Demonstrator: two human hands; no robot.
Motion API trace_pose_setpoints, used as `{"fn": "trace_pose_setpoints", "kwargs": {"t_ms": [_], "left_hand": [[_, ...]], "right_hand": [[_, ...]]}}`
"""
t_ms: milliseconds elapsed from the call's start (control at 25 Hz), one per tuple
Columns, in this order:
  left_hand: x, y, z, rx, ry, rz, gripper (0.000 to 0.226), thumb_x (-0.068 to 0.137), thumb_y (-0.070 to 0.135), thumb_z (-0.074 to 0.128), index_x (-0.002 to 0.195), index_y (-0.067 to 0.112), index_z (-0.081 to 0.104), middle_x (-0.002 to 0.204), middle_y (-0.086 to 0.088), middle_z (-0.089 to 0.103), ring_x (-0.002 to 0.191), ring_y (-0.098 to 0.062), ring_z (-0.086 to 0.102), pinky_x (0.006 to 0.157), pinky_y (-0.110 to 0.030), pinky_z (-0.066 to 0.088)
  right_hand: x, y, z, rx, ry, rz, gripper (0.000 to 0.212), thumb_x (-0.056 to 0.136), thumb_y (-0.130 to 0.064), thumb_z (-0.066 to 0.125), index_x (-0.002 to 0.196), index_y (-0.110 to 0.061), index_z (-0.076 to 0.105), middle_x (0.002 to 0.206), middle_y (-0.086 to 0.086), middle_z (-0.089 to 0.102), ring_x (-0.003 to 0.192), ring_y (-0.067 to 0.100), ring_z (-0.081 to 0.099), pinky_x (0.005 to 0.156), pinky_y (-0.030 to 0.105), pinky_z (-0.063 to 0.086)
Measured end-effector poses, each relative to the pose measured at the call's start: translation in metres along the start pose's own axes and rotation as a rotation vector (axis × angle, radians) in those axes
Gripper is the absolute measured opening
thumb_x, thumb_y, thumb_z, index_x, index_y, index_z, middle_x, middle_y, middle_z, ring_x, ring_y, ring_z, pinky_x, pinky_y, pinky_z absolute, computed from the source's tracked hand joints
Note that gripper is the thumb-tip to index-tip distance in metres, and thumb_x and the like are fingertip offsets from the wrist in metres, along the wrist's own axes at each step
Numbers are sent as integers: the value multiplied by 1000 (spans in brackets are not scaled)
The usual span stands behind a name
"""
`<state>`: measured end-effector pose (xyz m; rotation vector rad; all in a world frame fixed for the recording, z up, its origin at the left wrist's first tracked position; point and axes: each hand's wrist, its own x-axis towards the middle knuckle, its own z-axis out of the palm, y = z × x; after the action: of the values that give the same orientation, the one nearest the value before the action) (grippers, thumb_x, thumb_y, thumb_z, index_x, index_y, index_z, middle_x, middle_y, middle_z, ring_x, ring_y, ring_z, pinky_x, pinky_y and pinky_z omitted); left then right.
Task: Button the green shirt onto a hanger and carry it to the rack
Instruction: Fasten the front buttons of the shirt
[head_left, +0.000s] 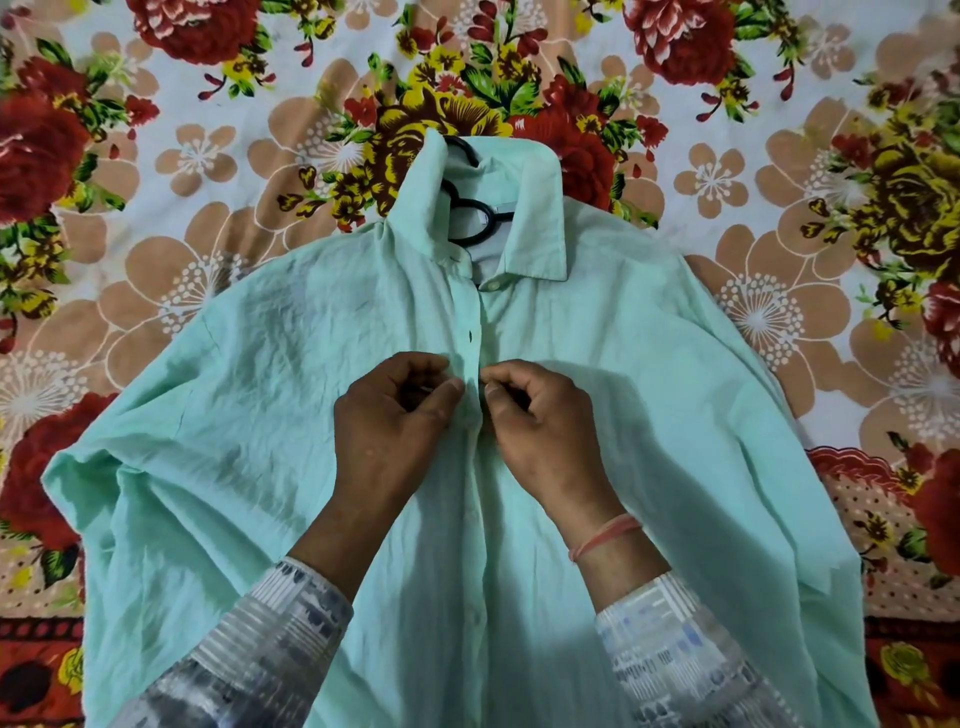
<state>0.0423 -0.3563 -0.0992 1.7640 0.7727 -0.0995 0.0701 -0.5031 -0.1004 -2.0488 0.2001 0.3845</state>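
A pale green shirt (649, 415) lies flat, front up, on a flowered bedsheet, collar at the far side. A black hanger (470, 221) sits inside it, its hook and neck showing through the open collar. My left hand (395, 421) pinches the left edge of the front placket about mid-chest. My right hand (540, 415) pinches the right edge opposite it, fingertips almost touching those of the left. One empty buttonhole (470, 335) shows above the hands, and a button (492, 285) sits near the collar. The button under the fingers is hidden.
The bedsheet (218, 156), with red and yellow flowers, spreads out all around the shirt. The shirt's sleeves spread out to the left and right. A pink thread band circles my right wrist (605, 535). No rack is in view.
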Motion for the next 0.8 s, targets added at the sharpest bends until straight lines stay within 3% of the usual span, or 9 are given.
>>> {"fn": "trace_pose_setpoints", "kwargs": {"t_ms": [40, 120, 240, 360, 520, 680, 800], "left_hand": [[5, 8, 3, 12, 5, 31, 17, 87, 20, 88, 102, 27, 81, 86, 9, 82, 78, -13, 78, 82, -35, 66], [15, 20, 11, 66, 10, 92, 20, 85, 25, 89, 103, 26, 80, 86, 11, 81, 80, -2, 76, 80, -21, 62], [35, 33, 24, 201, 7, 106, 25, 81, 36, 92, 101, 26, 80, 87, 15, 79, 82, 7, 73, 75, -8, 54], [49, 31, 26, 189, 30, 44, 15, 83, 25, 88, 97, 27, 82, 84, 15, 78, 83, 5, 73, 85, -26, 62], [58, 20, 19, -137, -32, -145, 14, 86, 10, 81, 97, 19, 85, 89, -4, 85, 90, -25, 83, 93, -51, 66], [61, 15, 15, -295, -91, -199, 17, 92, -2, 72, 105, 3, 81, 100, -23, 82, 99, -43, 80, 94, -57, 65], [61, 14, 13, -356, -112, -202, 18, 92, -5, 72, 108, -2, 79, 104, -29, 80, 100, -43, 79, 94, -52, 65]], "right_hand": [[8, -3, -1, -52, 73, -81, 13, 96, -15, 70, 99, -20, 82, 88, -9, 80, 84, 6, 74, 80, 22, 59], [26, -7, -1, -150, 159, -198, 13, 92, -11, 72, 98, -15, 81, 90, -3, 81, 84, 11, 75, 82, 27, 60], [50, -7, 3, -262, 107, -230, 20, 85, -6, 69, 98, -13, 82, 89, 6, 80, 84, 24, 76, 81, 40, 62], [55, -7, 8, -297, 74, -264, 15, 86, -12, 74, 97, -16, 83, 86, 6, 77, 81, 26, 73, 77, 43, 61], [57, -6, 14, -302, 113, -247, 9, 89, -21, 74, 95, -20, 81, 87, 2, 75, 82, 23, 71, 77, 43, 60], [52, -10, 16, -307, 159, -247, 20, 86, -21, 69, 106, -19, 73, 89, -2, 70, 85, 23, 69, 78, 42, 60], [50, -13, 17, -342, 118, -264, 26, 86, -27, 65, 111, -23, 73, 92, -3, 69, 87, 23, 69, 76, 42, 60]]}}
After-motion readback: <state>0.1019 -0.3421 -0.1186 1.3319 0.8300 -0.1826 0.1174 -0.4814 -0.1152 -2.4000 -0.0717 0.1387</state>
